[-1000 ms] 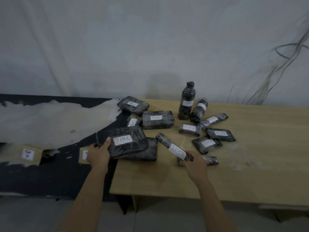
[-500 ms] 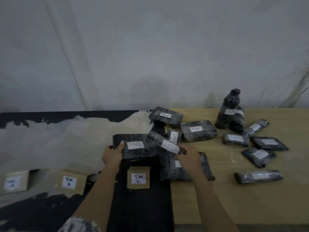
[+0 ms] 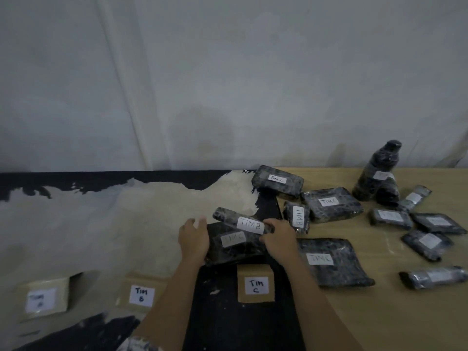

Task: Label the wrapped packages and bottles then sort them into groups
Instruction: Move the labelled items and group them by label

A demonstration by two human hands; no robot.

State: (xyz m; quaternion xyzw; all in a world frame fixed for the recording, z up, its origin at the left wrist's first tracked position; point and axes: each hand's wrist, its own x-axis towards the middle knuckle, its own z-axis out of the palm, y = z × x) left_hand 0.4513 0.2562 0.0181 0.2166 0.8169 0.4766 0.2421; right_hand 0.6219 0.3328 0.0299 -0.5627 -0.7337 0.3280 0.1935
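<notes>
The roll [image 3: 243, 222], labelled TIM B, is seen across the 12 o'clock edge of the flat package [image 3: 235, 245], labelled TIM C; contact between them cannot be confirmed. The right hand [image 3: 278, 240] is curled round the roll's 3 o'clock end. The left hand [image 3: 193, 238] is laid against the package's 9 o'clock end with fairly straight fingers, and nothing is gripped. The roll is judged light and firm, with a slick film wrap. A grip round the labelled middle is advised, since an end grip invites tipping. The card marked TIM B [image 3: 141, 295] is found at 8 o'clock.
</notes>
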